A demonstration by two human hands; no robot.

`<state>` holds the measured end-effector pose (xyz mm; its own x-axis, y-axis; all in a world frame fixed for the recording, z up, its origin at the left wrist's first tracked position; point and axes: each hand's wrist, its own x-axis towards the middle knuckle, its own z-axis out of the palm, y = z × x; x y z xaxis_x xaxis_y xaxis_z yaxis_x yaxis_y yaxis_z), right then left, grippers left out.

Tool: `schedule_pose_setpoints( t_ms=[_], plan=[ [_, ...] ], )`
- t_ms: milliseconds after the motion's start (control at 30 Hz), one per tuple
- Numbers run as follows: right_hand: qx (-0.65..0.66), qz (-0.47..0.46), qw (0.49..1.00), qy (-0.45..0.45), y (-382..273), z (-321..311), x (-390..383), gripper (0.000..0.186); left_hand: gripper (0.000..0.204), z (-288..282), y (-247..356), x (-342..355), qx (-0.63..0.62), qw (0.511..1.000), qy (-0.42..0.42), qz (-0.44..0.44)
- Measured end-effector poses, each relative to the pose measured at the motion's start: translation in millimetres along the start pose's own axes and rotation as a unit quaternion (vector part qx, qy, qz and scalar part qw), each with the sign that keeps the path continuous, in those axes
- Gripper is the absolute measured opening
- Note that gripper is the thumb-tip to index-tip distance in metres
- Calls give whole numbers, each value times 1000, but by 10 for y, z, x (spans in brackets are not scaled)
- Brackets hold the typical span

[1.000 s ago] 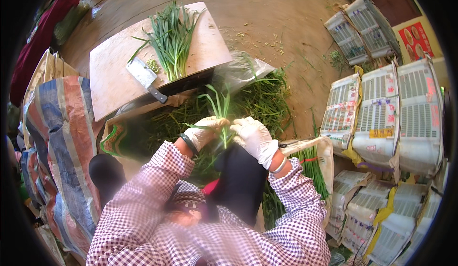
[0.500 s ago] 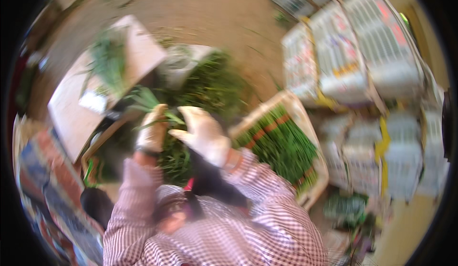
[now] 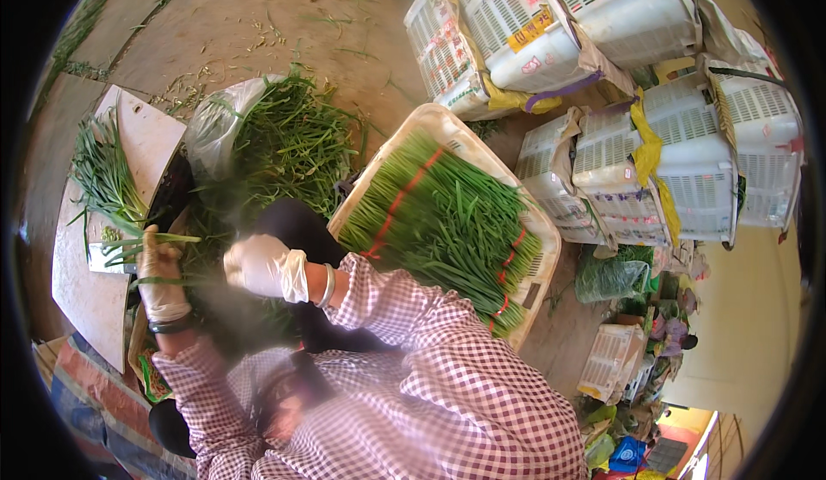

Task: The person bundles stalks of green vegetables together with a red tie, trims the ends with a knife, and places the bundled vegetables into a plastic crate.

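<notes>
Long flat chive leaves are gripped in my left hand, which wears a pale glove and is raised beside the white board. Their leaves stick out on both sides of the fingers. More loose chives lie spread on that board. My right hand, gloved too, is over my dark-clad knee with its fingers curled in. Blur at its fingertips hides whatever they may hold. To its right, a cream plastic crate holds chives bound with red-orange bands.
Beyond my hands a heap of loose green leaves spills beside a clear plastic bag. White slatted crates tied with strips are stacked at the right. Leaf scraps litter the concrete floor.
My view has swung, so the board and crates sit differently. My hands have moved apart. The right hand's spread fingers have curled in, while the left still holds chives.
</notes>
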<state>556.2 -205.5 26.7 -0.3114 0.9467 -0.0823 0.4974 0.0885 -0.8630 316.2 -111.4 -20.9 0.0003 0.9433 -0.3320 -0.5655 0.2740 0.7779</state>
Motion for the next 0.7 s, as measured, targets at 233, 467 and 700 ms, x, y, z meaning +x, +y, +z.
schedule_pose_setpoints(
  t_ms=[233,467,700],
  plan=[
    [-107,-79,991,-20,-42,-31,-347,27,25,-403,527,93,44,999,5,-2],
    [-61,145,886,436,1204,-1569,-1406,11,27,-706,380,33,30,1000,-2,1],
    [24,495,646,581,3152,-2298,-3161,27,29,-849,301,-110,13,1000,-7,-2]
  ],
)
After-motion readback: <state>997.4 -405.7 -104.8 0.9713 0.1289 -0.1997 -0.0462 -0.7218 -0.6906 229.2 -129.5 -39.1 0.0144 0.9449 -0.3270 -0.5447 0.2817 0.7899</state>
